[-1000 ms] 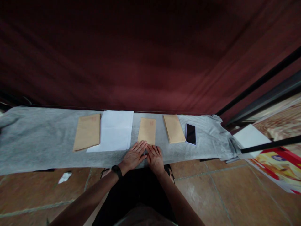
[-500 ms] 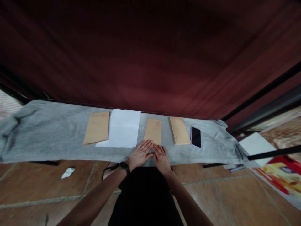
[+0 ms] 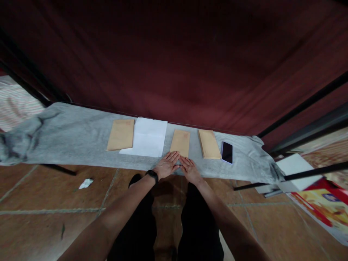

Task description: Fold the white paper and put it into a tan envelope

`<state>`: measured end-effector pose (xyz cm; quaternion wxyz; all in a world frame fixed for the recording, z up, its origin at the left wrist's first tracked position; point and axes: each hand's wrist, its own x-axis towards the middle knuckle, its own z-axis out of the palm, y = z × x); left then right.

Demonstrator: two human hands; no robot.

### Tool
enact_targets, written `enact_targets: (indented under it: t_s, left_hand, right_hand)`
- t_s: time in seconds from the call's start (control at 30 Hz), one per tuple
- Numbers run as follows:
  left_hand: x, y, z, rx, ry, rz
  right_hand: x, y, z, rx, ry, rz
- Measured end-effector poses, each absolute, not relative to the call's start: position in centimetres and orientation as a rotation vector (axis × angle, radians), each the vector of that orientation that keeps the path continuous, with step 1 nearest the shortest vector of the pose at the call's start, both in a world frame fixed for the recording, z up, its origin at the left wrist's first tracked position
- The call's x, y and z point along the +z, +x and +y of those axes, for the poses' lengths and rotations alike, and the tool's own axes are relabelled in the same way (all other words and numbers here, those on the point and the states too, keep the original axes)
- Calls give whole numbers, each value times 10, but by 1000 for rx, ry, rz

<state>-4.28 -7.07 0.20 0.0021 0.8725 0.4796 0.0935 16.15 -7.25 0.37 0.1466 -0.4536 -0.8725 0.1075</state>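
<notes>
A brown paper envelope (image 3: 180,140) lies flat on the grey cloth in front of me. Across its near end my left hand (image 3: 166,165) rests with the fingers stretched out, a black band on the wrist. My right hand (image 3: 190,170) lies flat beside it, fingertips on the same end of the envelope and close to the left ones. That near edge is hidden under my fingers. Left of the envelope are white paper sheets (image 3: 150,136), partly covered by another brown envelope stack (image 3: 121,134). On the right lies a further stack of brown envelopes (image 3: 210,144).
A phone (image 3: 227,152) with a dark screen lies right of the envelopes on the narrow cloth-covered surface (image 3: 76,134). Behind rises a dark red panel (image 3: 163,79). A colourful printed box (image 3: 326,203) stands low at the right. Crumpled white tissue (image 3: 86,183) lies on the tiled floor.
The view has shifted, so the surface and its items appear higher and more tilted. My legs now show apart. Both hands stay flat on the envelope's near end.
</notes>
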Motion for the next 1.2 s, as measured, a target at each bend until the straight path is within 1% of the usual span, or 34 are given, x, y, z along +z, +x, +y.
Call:
enact_targets:
  t_s: [0.1,0.23,0.47,0.63,0.77,0.93,1.2]
  left_hand:
    - [3,-37,-74,265,2715,1569]
    - [0,-33,-79,312,2687,1613]
    - [3,-35,-81,289,2670,1587]
    - [3,-26,-85,255,2626,1657]
    - [4,-24,-87,244,2617,1622]
    - [10,-23,-91,310,2617,1623]
    - [16,-25,-81,324,2636,1544]
  right_hand:
    - [8,166,-68,308,-1262,-2545]
    - [3,161,-66,365,-1251,-2419]
    - [2,155,-56,371,-1235,-2311]
    - [5,147,-38,342,-1325,-2267]
    - [-2,145,-35,225,-1344,-2392]
    - [-2,150,-16,168,-1337,-2498]
    - [0,149,27,187,-1300,-2591]
